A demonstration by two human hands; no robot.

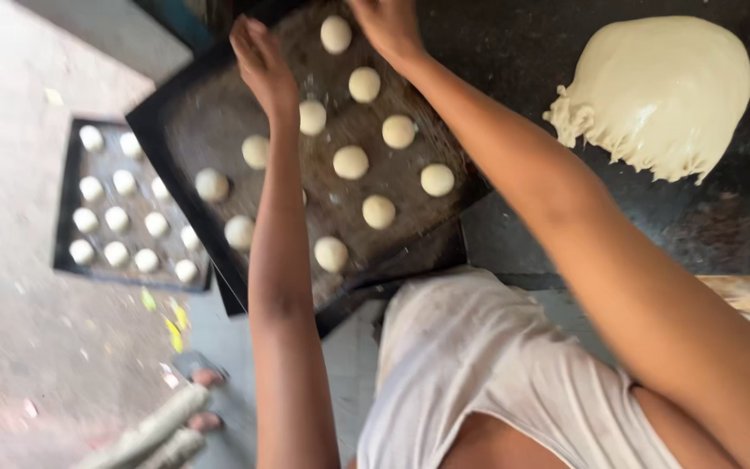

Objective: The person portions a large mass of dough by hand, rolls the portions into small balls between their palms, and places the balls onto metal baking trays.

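Both hands (262, 61) (388, 26) over dough balls (351, 162) on dark tray (175, 122).

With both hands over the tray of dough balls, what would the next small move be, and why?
Probably setting another ball in the bare patch at the tray's far left. The left hand hovers open above that patch; the right hand is at the far edge, partly out of frame. Dough balls fill the middle rows, and the big dough mass lies beside the tray.

Dough balls (351, 161) crowding tray (186, 130); bare gaps between
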